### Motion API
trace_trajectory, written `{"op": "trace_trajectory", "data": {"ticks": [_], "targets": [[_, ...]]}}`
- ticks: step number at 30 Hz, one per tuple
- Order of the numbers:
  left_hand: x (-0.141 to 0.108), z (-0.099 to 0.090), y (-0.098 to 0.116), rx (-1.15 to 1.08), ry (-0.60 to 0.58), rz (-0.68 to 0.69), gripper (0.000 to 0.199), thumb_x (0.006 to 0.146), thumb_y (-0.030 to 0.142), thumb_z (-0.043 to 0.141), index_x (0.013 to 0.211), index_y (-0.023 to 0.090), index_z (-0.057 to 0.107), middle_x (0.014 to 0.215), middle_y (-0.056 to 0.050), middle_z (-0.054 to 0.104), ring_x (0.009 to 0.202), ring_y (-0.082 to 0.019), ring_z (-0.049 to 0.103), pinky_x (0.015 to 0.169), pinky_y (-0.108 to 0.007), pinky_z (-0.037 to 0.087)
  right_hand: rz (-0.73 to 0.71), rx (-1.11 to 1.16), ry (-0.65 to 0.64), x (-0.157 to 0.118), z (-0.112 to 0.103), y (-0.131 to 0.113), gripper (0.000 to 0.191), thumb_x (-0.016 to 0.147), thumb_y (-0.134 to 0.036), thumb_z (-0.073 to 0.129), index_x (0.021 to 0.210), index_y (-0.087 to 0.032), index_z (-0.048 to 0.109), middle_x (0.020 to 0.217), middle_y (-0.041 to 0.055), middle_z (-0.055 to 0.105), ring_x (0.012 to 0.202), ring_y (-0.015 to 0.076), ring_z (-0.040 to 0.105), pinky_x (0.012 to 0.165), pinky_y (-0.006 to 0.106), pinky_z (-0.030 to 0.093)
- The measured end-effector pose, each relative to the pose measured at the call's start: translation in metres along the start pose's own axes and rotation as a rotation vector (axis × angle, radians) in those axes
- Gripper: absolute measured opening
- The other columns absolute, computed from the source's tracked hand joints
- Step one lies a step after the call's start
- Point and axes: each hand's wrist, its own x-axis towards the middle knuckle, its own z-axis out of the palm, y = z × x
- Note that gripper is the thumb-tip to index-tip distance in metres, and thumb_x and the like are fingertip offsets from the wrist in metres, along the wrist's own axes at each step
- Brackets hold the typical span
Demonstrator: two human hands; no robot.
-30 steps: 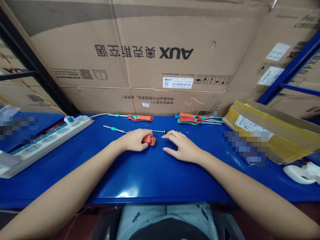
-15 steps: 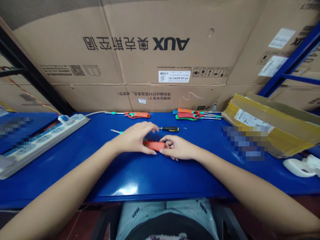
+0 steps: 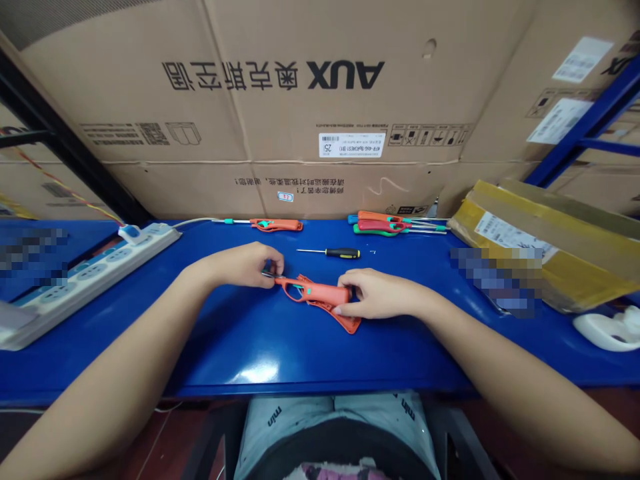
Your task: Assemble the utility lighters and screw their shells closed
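An orange long-neck lighter point(image 3: 327, 293) lies at the middle of the blue table, its casing parted. One casing half point(image 3: 346, 322) slants out below the other, toward my body. My left hand point(image 3: 257, 265) is closed in a pinch round the front end, where the metal tube joins the body. With fingers curled, my right hand point(image 3: 373, 293) grips the rear end, its thumb against the parted half. Just beyond lies a screwdriver point(image 3: 343, 253) with a black and yellow handle, touched by neither hand. Small green parts show at the trigger area; the inside is mostly hidden.
Another orange lighter point(image 3: 276, 225) lies at the back, and several lighters point(image 3: 383, 223) are piled right of it. A power strip point(image 3: 90, 277) runs along the left. On the right are a yellow-taped carton point(image 3: 530, 253) and a white object point(image 3: 607, 331). Large cardboard point(image 3: 280, 147) stands behind.
My left hand has moved left, from open over the lighter to pinching its front end. The casing halves now show spread apart. My right hand has shifted slightly right.
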Motion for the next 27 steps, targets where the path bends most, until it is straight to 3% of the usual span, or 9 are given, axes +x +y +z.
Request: {"op": "trace_trajectory", "data": {"ticks": [5,10,16,21,24,27], "targets": [[0.003,0.007,0.026,-0.012,0.029,0.111,0.018,0.071,0.016,0.062,0.086,0.022,0.071,0.084,0.001,0.071,0.072,-0.015,0.063,0.065,-0.025,0.044,0.048,0.077,-0.051,-0.004,-0.012,0.005,0.050,0.078,-0.067,0.071,0.092,-0.019,0.072,0.087,0.0046,0.071,0.072,0.0165,0.059,0.059,0.027,0.040],[0.007,0.019,0.045,0.013,0.119,0.226,0.017,0.078,0.017,0.062,0.092,0.021,0.070,0.093,-0.001,0.072,0.080,-0.017,0.066,0.070,-0.025,0.046,0.070,0.208,0.083,0.004,-0.008,0.006,0.043,0.086,-0.059,0.066,0.097,-0.018,0.073,0.089,0.0044,0.073,0.076,0.0162,0.061,0.064,0.027,0.044],[0.017,0.045,0.053,0.014,0.299,0.366,0.018,0.096,0.022,0.053,0.103,0.021,0.069,0.105,-0.003,0.073,0.087,-0.014,0.068,0.072,-0.023,0.047,0.021,0.381,0.063,0.020,0.015,0.007,0.031,0.088,-0.044,0.068,0.098,-0.015,0.073,0.094,0.0052,0.074,0.079,0.0157,0.062,0.070,0.027,0.047],[0.021,0.055,0.057,-0.043,0.436,0.432,0.021,0.099,0.022,0.051,0.108,0.021,0.070,0.109,-0.006,0.073,0.091,-0.015,0.070,0.078,-0.024,0.052,0.075,0.539,0.078,0.026,0.017,0.010,0.011,0.085,-0.023,0.068,0.086,-0.013,0.071,0.076,-0.0005,0.068,0.066,0.0099,0.056,0.065,0.024,0.045],[0.016,0.053,0.064,-0.090,0.585,0.508,0.018,0.096,0.022,0.055,0.108,0.021,0.069,0.102,-0.007,0.073,0.091,-0.017,0.069,0.079,-0.026,0.055,0.151,0.685,0.036,0.022,0.010,0.010,0.012,0.084,-0.026,0.070,0.087,-0.014,0.070,0.057,-0.0068,0.056,0.047,0.0059,0.044,0.049,0.021,0.039],[0.011,0.051,0.076,-0.103,0.676,0.621,0.018,0.090,0.022,0.062,0.107,0.021,0.067,0.100,-0.008,0.073,0.090,-0.018,0.069,0.081,-0.029,0.056,0.180,0.782,0.035,0.017,0.002,0.009,0.018,0.083,-0.031,0.074,0.089,-0.015,0.068,0.051,-0.0076,0.053,0.043,0.0065,0.048,0.044,0.019,0.044]]}}
